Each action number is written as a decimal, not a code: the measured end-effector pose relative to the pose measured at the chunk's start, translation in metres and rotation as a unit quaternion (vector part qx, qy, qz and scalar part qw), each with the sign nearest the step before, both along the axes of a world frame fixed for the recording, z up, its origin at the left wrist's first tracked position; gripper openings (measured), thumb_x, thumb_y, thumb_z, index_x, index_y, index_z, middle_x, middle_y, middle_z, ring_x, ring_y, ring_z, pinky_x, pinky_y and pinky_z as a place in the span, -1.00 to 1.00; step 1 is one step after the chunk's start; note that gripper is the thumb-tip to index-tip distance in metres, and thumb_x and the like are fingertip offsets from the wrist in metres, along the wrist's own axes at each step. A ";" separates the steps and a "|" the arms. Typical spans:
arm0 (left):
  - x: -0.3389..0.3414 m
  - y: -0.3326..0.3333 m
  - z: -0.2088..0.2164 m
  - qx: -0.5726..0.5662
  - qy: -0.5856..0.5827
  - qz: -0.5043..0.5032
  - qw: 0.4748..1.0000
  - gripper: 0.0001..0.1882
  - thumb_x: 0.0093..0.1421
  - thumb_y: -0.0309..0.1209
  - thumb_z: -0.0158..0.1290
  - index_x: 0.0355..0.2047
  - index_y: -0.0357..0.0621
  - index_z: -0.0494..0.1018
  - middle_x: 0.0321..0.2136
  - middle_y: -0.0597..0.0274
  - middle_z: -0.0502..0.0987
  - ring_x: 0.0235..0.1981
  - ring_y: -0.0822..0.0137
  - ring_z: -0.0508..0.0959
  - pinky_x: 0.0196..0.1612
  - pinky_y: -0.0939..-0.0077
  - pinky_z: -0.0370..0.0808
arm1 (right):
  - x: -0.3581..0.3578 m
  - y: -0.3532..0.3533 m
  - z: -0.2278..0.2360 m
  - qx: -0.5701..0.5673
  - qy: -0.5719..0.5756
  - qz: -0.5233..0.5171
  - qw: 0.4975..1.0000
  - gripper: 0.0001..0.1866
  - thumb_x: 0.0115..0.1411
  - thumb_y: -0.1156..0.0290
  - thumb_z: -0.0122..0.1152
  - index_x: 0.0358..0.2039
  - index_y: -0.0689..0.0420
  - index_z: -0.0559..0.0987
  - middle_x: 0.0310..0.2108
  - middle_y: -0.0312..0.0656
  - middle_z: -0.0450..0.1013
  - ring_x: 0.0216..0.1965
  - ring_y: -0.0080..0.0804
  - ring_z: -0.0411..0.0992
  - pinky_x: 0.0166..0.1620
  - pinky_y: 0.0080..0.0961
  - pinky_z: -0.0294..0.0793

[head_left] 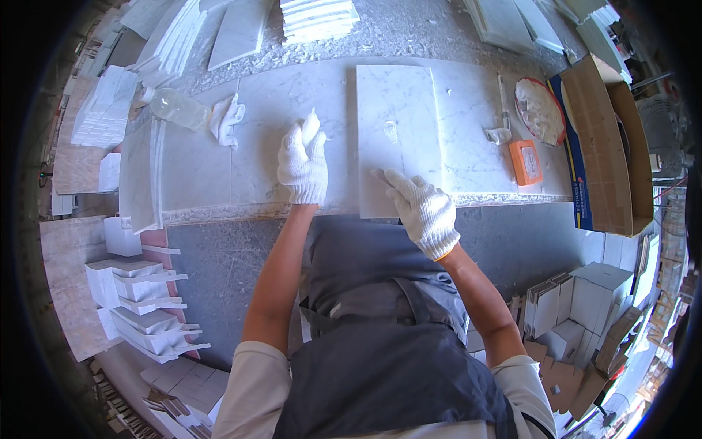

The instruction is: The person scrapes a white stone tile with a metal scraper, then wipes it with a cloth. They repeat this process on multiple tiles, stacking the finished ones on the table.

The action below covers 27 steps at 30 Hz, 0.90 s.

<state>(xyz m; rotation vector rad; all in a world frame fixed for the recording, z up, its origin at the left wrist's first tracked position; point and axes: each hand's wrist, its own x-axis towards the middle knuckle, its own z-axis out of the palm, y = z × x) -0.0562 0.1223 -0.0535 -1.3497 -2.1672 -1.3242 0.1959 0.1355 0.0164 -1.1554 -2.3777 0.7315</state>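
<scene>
A pale, grey-veined marble slab (398,110) lies lengthwise on the stone worktop, its near end at the front edge. My right hand (424,212), in a white knit glove, is over the slab's near right part. Its fingers are closed around a small greyish piece (380,177) against the surface, too small to name. Left of the slab, apart from it, my gloved left hand (303,164) is just above the worktop. Those fingers are drawn together, pointing away from me; whatever they may grip cannot be made out. A small whitish patch (390,132) marks the slab's middle.
On the worktop (256,168), a clear bottle (179,108) and a crumpled white glove (227,121) lie left. To the right are a red-rimmed bowl of white paste (540,110), an orange box (526,162) and a cardboard box (599,146). White slabs (318,18) are stacked beyond.
</scene>
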 end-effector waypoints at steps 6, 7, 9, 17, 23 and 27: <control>0.000 -0.002 -0.003 -0.020 0.004 0.020 1.000 -0.51 0.20 -0.40 0.39 0.12 -0.13 0.53 -0.07 0.13 0.68 -0.09 0.09 0.70 -0.01 0.27 0.63 | 0.002 0.005 -0.004 0.046 0.025 -0.065 0.997 -0.62 0.28 0.38 0.35 0.13 -0.04 0.70 -0.36 -0.04 0.62 -0.40 -0.06 0.61 -0.29 -0.21 0.61; 0.000 -0.001 -0.003 -0.016 0.007 0.021 1.000 -0.51 0.19 -0.40 0.39 0.11 -0.13 0.53 -0.07 0.13 0.69 -0.09 0.09 0.70 0.00 0.27 0.63 | 0.002 0.006 -0.003 0.040 0.047 -0.075 0.995 -0.61 0.27 0.38 0.37 0.12 -0.01 0.70 -0.36 -0.04 0.62 -0.39 -0.06 0.60 -0.28 -0.22 0.60; -0.001 0.000 -0.004 -0.013 0.015 0.012 1.000 -0.50 0.18 -0.40 0.40 0.12 -0.12 0.52 -0.07 0.14 0.69 -0.08 0.09 0.70 0.01 0.25 0.62 | 0.000 0.011 -0.001 0.067 0.073 -0.083 0.992 -0.60 0.23 0.38 0.43 0.10 0.08 0.70 -0.37 -0.05 0.62 -0.37 -0.08 0.58 -0.24 -0.24 0.58; -0.004 -0.001 -0.009 -0.003 0.075 0.051 0.996 -0.46 0.18 -0.38 0.39 0.15 -0.11 0.46 -0.02 0.09 0.65 -0.05 0.01 0.67 -0.03 0.18 0.63 | -0.007 0.021 -0.011 0.108 0.107 -0.072 0.986 -0.61 0.19 0.41 0.47 0.06 0.10 0.72 -0.39 -0.06 0.61 -0.38 -0.09 0.55 -0.24 -0.22 0.57; -0.003 -0.001 -0.011 0.003 0.050 0.041 0.998 -0.52 0.23 -0.35 0.34 0.13 -0.09 0.48 -0.04 0.08 0.65 -0.07 -0.01 0.66 -0.04 0.12 0.62 | -0.004 0.021 -0.021 0.114 0.111 -0.084 0.984 -0.58 0.21 0.42 0.43 0.11 0.01 0.68 -0.32 -0.05 0.62 -0.38 -0.05 0.60 -0.30 -0.20 0.60; 0.001 -0.005 -0.003 -0.041 0.003 0.037 0.998 -0.55 0.22 -0.41 0.34 0.11 -0.10 0.51 -0.03 0.13 0.66 -0.03 0.03 0.66 0.05 0.20 0.58 | -0.004 0.021 -0.014 0.109 0.126 -0.073 0.983 -0.47 0.16 0.56 0.32 0.17 -0.08 0.66 -0.25 -0.11 0.64 -0.34 -0.06 0.62 -0.29 -0.23 0.63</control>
